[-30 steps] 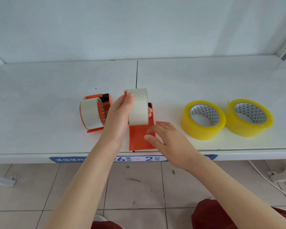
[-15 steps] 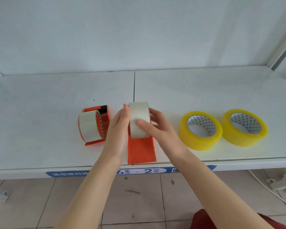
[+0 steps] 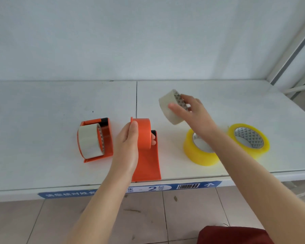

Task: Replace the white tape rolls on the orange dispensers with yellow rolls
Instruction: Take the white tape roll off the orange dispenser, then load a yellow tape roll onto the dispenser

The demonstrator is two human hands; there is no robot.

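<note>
Left hand (image 3: 128, 147): I grip the bare orange dispenser (image 3: 148, 161) by its hub (image 3: 143, 132), steadying it for reloading.
Right hand (image 3: 195, 113): I pinch the white roll (image 3: 167, 108), lifted clear at 1 o'clock.
Yellow rolls (image 3: 197, 155): 3 o'clock, within reach.
Second dispenser (image 3: 106, 138): 9 o'clock, not yet stripped.

A white shelf (image 3: 42, 106) runs across the view, split by a thin dark seam (image 3: 136, 99) into two boards. A small dark speck (image 3: 93, 111) marks the left board. Along the front edge runs a blue label strip (image 3: 65, 194) bearing a large "2", a barcode (image 3: 188, 186) and a white arrow (image 3: 209, 184). A plain pale wall (image 3: 148, 41) stands behind, with a white upright post (image 3: 296, 44) at the right. Below lie beige floor tiles (image 3: 33, 222) with bits of debris (image 3: 132, 210), and dark red cloth (image 3: 232, 235) shows at the bottom edge.
</note>
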